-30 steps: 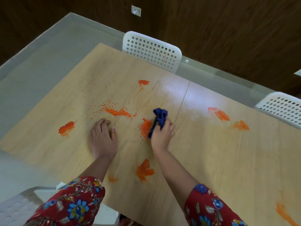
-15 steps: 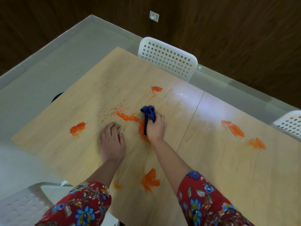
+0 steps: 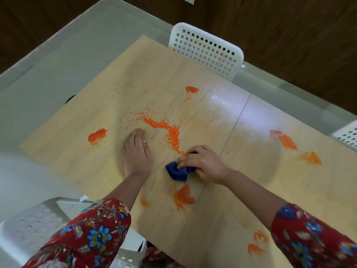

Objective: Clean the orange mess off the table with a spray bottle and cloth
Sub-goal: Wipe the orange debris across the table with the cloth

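Note:
My right hand (image 3: 204, 164) grips a crumpled blue cloth (image 3: 176, 171) pressed on the light wooden table (image 3: 222, 200). A trail of orange crumbs (image 3: 166, 130) runs from the table's middle down to my right fingers. My left hand (image 3: 136, 151) lies flat on the table, fingers together, just left of the crumbs. Orange smears mark the wood: one at the left (image 3: 97, 136), one at the far middle (image 3: 191, 89), one near me (image 3: 182, 197), two at the right (image 3: 286, 141) and two at the near right (image 3: 257, 242). No spray bottle is in view.
A white perforated chair (image 3: 206, 49) stands at the table's far side, another (image 3: 347, 135) at the right edge, and a third (image 3: 32, 227) near me at the lower left. Grey floor surrounds the table, with a dark wooden wall behind.
My right hand has pulled the blue cloth back toward me, dragging the orange crumbs into a longer trail; the smear that lay beside the cloth is gone. My left hand stays flat.

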